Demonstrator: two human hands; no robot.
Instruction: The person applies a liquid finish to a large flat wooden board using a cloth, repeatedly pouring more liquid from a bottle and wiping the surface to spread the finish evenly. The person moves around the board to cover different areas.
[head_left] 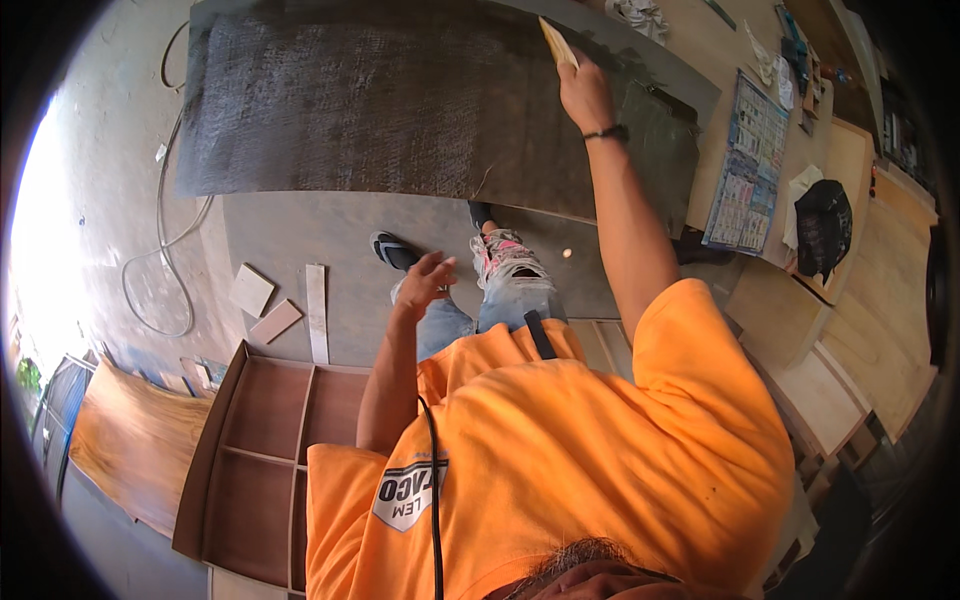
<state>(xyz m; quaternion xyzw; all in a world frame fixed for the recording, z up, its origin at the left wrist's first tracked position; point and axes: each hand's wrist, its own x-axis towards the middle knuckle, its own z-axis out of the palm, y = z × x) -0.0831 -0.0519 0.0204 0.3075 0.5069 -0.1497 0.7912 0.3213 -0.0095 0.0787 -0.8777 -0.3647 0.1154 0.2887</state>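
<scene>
A large dark panel (330, 100) lies across the far side. Its surface looks streaked and patchy, with a shiny wet-looking area toward the left. Over its far right part, my right hand (586, 95) grips a flat, pale yellow scraper-like blade (557, 44). The blade points up and away; I cannot tell whether its edge touches the panel. My left hand (426, 282) hangs in front of my body, short of the panel's near edge, fingers loosely bent and apart, holding nothing.
To the right, a bench carries a printed sheet (746, 165) and a black bag (823, 228). A compartmented wooden frame (262, 405) and a curved wood-grain board (135, 440) stand at lower left. Small offcuts (252, 290) and a looped hose (185, 280) lie on the floor.
</scene>
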